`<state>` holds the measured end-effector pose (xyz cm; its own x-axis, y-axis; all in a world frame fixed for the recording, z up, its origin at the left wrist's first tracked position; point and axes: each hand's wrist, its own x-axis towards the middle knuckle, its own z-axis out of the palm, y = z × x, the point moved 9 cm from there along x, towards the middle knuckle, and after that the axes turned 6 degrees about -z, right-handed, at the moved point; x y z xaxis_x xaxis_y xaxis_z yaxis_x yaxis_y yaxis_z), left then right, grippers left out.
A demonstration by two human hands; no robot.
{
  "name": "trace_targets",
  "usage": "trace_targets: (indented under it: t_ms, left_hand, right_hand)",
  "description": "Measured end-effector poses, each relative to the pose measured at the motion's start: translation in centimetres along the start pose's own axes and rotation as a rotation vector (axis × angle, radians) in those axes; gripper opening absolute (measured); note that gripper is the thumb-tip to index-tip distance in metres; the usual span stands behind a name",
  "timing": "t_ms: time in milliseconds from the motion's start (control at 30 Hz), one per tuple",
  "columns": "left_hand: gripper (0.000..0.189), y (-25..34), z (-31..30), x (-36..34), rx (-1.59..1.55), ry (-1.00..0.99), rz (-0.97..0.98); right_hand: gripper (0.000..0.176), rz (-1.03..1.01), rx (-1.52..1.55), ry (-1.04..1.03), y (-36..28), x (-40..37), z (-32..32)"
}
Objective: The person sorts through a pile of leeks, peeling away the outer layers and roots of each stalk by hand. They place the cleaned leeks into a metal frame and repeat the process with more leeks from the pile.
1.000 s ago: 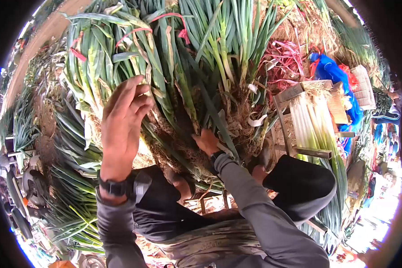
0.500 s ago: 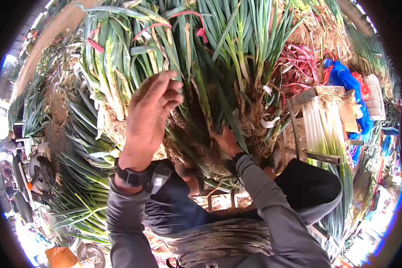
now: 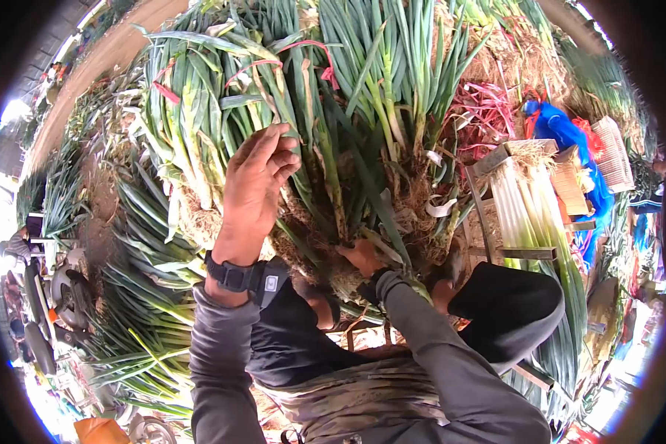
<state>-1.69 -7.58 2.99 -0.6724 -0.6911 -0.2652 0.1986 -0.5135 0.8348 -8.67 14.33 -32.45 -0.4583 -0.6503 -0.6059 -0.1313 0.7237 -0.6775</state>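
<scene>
My left hand (image 3: 259, 174) is raised in front of the bundles, fingers loosely curled with gaps between them and nothing visible in them. Behind it stand large green onions (image 3: 192, 126) with soil-covered roots, some tied with pink string (image 3: 255, 70). Lower down, my right hand (image 3: 362, 257) is closed around the base of a green onion (image 3: 383, 246) among brown roots; its fingertips are partly hidden. Long upright green onions (image 3: 388, 89) rise just beyond that hand.
More green onions (image 3: 137, 277) lie heaped at my left. On the right, trimmed white stalks (image 3: 522, 207) rest on a metal-framed rack (image 3: 525, 253). Pink string (image 3: 485, 111), a blue bag (image 3: 562, 133) and a cardboard box (image 3: 570, 181) are nearby. A motorbike (image 3: 70, 292) shows far left.
My right hand has come down toward me, and a pale stalk now shows beside it. My left hand stays raised with its pose almost the same. The view has shifted slightly.
</scene>
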Motion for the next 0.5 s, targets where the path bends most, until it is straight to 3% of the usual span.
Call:
trace_targets:
  t_ms: [100, 167, 200, 267, 300, 400, 500]
  left_hand:
    - [0.029, 0.0, -0.2, 0.2, 0.054, 0.028, -0.001]
    - [0.028, -0.5, -0.7, 0.7, 0.067, 0.062, -0.010]
    - [0.028, -1.1, -1.5, 1.5, 0.068, 0.088, -0.018]
    - [0.029, -1.3, -1.0, 2.3, 0.071, 0.060, -0.024]
    - [0.030, -1.5, -1.3, 2.9, 0.080, 0.050, -0.019]
    - [0.032, -2.3, -0.8, 4.8, 0.088, 0.000, -0.012]
    - [0.036, -3.7, -0.3, 7.0, 0.136, -0.072, -0.022]
  right_hand:
    - [0.045, -0.185, 0.292, -0.027, 6.2, 6.5, 5.7]
    - [0.033, -0.265, 0.658, -0.224, 3.6, 4.6, 6.6]
    - [0.025, -0.574, 0.356, -0.258, -1.8, 0.1, 2.5]
    - [0.053, -1.068, -0.163, 0.046, -4.7, -4.8, -0.7]
    - [0.063, -1.126, -0.036, 0.066, -4.8, -5.9, -2.2]
    - [0.063, -0.953, 0.029, 0.010, -8.5, -8.2, -7.9]
    - [0.059, -1.074, 0.036, 0.147, -10.3, -9.4, -11.0]
